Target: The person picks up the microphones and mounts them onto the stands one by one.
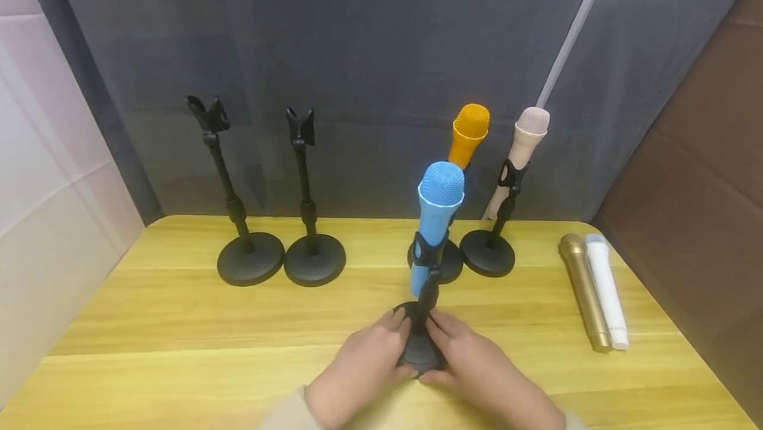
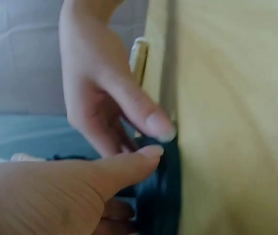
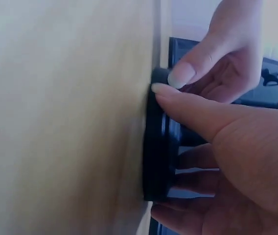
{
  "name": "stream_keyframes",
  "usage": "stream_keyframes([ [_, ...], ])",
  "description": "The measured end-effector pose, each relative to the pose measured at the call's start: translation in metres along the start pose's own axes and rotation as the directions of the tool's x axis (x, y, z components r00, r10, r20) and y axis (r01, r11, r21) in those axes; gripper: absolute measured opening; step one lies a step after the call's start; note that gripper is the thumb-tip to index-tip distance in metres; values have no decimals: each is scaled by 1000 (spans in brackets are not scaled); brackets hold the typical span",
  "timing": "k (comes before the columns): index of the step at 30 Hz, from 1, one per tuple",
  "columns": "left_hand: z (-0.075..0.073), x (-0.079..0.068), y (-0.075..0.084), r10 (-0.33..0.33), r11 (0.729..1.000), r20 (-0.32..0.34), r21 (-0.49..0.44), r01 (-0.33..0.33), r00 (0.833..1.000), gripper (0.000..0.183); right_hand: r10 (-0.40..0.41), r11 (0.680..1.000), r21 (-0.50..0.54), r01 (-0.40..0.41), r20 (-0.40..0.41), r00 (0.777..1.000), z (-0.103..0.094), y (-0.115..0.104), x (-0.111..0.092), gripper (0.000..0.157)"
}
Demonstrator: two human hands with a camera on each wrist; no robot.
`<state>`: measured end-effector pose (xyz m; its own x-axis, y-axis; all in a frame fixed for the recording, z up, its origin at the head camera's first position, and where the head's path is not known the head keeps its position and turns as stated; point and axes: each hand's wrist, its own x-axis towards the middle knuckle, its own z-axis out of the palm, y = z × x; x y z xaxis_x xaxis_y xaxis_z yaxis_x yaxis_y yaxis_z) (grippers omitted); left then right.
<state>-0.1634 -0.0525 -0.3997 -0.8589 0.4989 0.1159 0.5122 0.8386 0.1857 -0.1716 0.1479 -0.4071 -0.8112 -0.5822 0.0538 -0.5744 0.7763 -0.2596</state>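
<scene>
Microphones five, stands five

Left grip, right grip bare; 2 pale beige sleeves; thumbnails rounded, smooth.

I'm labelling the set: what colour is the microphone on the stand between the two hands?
The microphone is light blue; the head view shows it best.
</scene>
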Motion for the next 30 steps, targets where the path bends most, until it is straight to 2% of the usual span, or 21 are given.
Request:
stream_keyframes([
  [5,7,-8,8,-2,993,4,119,1,1000,74,14,999,-37,-13,23,1000,4,-3,-5,74],
  [8,8,-9,10,13,981,-7,195,-11,1000,72,2,997,-73,-2,-1,1000,4,-4,-5,69],
  [12,10,-7,11,30,942,1,333,-28,1000,74,-19,995,-95,16,-31,999,2,-7,1,69],
  [15,10,-6,8,32,920,-8,392,-26,999,72,-25,996,-84,23,-32,999,1,-9,8,69],
  [17,9,-4,4,27,918,-23,396,-15,999,71,-26,996,-82,23,-32,999,1,-11,14,70],
  [19,7,-2,-1,22,930,-44,367,-4,999,70,-21,996,-84,18,-35,999,1,-12,20,69],
  [24,-1,4,-18,2,977,-35,214,5,999,71,-24,996,-86,20,-52,998,2,-15,37,71],
  [26,-3,7,-26,10,985,-29,174,-5,1000,71,-27,997,-80,23,-54,998,3,-15,44,73],
  [30,-7,12,-39,53,987,-67,152,-42,996,68,-27,997,-80,21,-64,998,5,-14,58,74],
])
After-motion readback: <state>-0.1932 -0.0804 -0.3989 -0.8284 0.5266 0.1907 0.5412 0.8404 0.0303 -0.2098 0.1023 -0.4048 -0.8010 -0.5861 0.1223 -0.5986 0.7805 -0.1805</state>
